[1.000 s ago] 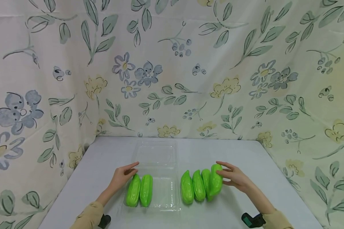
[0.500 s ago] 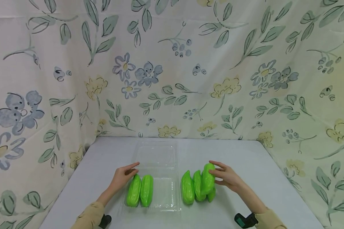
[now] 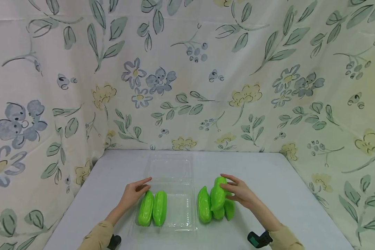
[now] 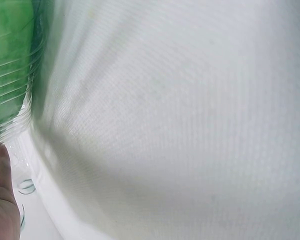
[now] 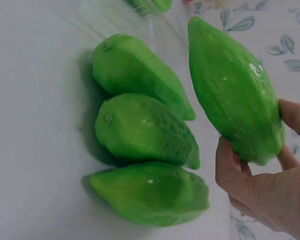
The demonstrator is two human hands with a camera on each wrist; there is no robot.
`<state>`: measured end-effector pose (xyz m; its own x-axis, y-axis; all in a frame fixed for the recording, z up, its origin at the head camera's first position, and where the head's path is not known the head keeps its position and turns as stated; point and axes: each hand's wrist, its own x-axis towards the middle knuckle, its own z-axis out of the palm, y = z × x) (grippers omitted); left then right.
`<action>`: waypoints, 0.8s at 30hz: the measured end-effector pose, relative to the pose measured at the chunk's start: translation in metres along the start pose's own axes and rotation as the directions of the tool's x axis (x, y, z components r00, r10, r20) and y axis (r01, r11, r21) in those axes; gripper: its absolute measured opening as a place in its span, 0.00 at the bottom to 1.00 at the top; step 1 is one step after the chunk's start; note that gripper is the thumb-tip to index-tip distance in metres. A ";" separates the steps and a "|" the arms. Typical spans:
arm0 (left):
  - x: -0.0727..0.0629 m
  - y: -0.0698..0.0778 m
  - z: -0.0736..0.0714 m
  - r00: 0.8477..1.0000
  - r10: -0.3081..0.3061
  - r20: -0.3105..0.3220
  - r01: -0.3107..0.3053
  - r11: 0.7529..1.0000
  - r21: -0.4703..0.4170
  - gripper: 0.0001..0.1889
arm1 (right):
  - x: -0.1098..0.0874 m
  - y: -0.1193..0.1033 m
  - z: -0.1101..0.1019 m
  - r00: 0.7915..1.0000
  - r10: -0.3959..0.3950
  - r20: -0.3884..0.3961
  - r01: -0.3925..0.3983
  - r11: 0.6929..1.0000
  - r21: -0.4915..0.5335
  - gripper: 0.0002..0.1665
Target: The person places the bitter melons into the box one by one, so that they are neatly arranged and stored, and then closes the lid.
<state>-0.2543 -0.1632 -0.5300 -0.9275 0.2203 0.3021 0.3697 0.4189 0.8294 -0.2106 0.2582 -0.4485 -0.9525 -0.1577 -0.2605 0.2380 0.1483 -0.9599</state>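
Observation:
My right hand (image 3: 240, 192) grips a glossy green gourd (image 5: 235, 95) near one end, pointed end away from the palm in the right wrist view. It is raised above a group of 3 similar green gourds (image 5: 147, 131) lying side by side on the table. My left hand (image 3: 134, 192) holds the back left corner of an open clear plastic box (image 3: 179, 211), a fingertip (image 4: 2, 155) at its edge in the left wrist view. Inside the box, 2 green gourds (image 3: 160, 208) lie upright in line at the left; its right half shows bare plastic.
The box's clear lid (image 3: 168, 168) lies folded back behind its base on the white table (image 3: 253, 166). A floral curtain (image 3: 187, 86) hangs behind and at both sides. The row of gourds sits just right of the box.
My right hand has carried the held gourd left across the top of the row, uncovering the rightmost gourd and overlapping the middle one. My left hand and the box stay put.

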 end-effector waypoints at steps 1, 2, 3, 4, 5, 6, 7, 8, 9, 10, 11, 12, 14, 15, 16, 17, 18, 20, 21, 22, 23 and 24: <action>0.000 0.000 0.000 1.000 0.002 0.001 -0.002 1.000 0.000 0.20 | 0.000 0.000 0.002 1.000 0.000 -0.003 0.000 1.000 0.005 0.36; 0.000 0.000 0.000 1.000 0.005 0.001 -0.005 1.000 -0.002 0.20 | 0.001 -0.001 0.004 1.000 -0.001 -0.006 0.001 1.000 0.011 0.36; 0.000 0.000 0.000 1.000 0.008 0.001 -0.008 1.000 -0.004 0.20 | 0.001 -0.001 0.006 1.000 -0.002 -0.006 0.002 1.000 0.017 0.36; 0.000 0.001 0.000 1.000 0.010 0.001 -0.010 1.000 -0.006 0.20 | 0.002 -0.002 0.008 1.000 -0.002 -0.005 0.002 1.000 0.023 0.36; 0.000 0.001 0.000 1.000 0.011 0.001 -0.011 1.000 -0.008 0.20 | 0.002 -0.002 0.010 1.000 -0.007 0.000 0.007 1.000 0.022 0.36; 0.000 0.001 0.000 1.000 0.013 0.002 -0.013 1.000 -0.009 0.21 | 0.002 -0.002 0.012 1.000 -0.008 0.003 0.008 1.000 0.025 0.35; 0.000 0.001 -0.001 1.000 0.015 0.001 -0.015 1.000 -0.008 0.21 | 0.002 -0.003 0.014 1.000 -0.012 0.011 0.012 1.000 0.025 0.35; 0.000 0.001 0.000 1.000 0.017 0.001 -0.017 1.000 -0.005 0.21 | 0.002 -0.003 0.016 1.000 -0.016 0.021 0.016 1.000 0.027 0.36; 0.000 0.001 0.000 1.000 0.020 0.000 -0.020 1.000 -0.001 0.21 | 0.003 -0.003 0.017 0.999 -0.020 0.033 0.019 0.999 0.026 0.36; 0.000 0.001 0.000 1.000 0.021 0.000 -0.021 1.000 0.002 0.21 | 0.003 -0.003 0.019 0.999 -0.025 0.042 0.024 0.999 0.021 0.36; 0.000 0.001 0.000 1.000 0.021 -0.001 -0.021 1.000 0.004 0.21 | 0.003 -0.003 0.021 0.999 -0.028 0.047 0.028 0.999 0.019 0.36; 0.000 0.001 0.000 1.000 0.022 -0.002 -0.022 1.000 0.004 0.21 | 0.004 -0.004 0.022 0.999 -0.028 0.046 0.027 0.999 0.024 0.36; 0.000 0.000 0.000 1.000 0.022 -0.004 -0.022 1.000 0.006 0.21 | 0.005 -0.004 0.025 0.999 -0.030 0.045 0.029 0.999 0.026 0.36; 0.000 0.000 0.000 1.000 0.022 -0.005 -0.022 1.000 0.006 0.21 | 0.005 -0.004 0.026 0.999 -0.030 0.042 0.029 0.999 0.025 0.36; 0.001 0.000 0.000 1.000 0.020 -0.006 -0.020 1.000 0.002 0.21 | 0.006 -0.004 0.028 0.999 -0.030 0.036 0.029 0.999 0.027 0.36; 0.001 0.000 0.000 1.000 0.018 -0.007 -0.018 1.000 0.002 0.21 | 0.007 -0.004 0.029 0.999 -0.029 0.034 0.028 0.999 0.030 0.36; 0.001 0.000 0.000 1.000 0.018 -0.008 -0.018 1.000 0.001 0.21 | 0.007 -0.004 0.031 0.999 -0.027 0.035 0.026 0.999 0.036 0.36; 0.000 -0.001 0.001 1.000 0.017 -0.008 -0.017 1.000 0.001 0.21 | 0.008 -0.005 0.034 0.999 -0.027 0.033 0.026 0.999 0.042 0.35; 0.000 -0.001 0.001 1.000 0.016 -0.007 -0.016 1.000 0.000 0.21 | 0.008 -0.005 0.035 0.999 -0.028 0.033 0.026 0.998 0.048 0.36; 0.000 -0.001 0.000 1.000 0.015 -0.007 -0.015 1.000 -0.001 0.21 | 0.009 -0.005 0.037 0.999 -0.033 0.035 0.031 0.998 0.050 0.36; 0.000 -0.002 0.001 1.000 0.016 -0.006 -0.016 1.000 0.000 0.21 | 0.009 -0.005 0.039 0.999 -0.036 0.037 0.034 0.998 0.052 0.36; 0.000 -0.002 0.000 1.000 0.015 -0.006 -0.015 1.000 -0.004 0.20 | 0.009 -0.005 0.041 0.999 -0.037 0.035 0.035 0.998 0.057 0.36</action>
<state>-0.2550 -0.1635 -0.5314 -0.9220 0.2214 0.3178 0.3837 0.4117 0.8266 -0.2130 0.2158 -0.4505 -0.9535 -0.1971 -0.2281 0.2148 0.0870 -0.9728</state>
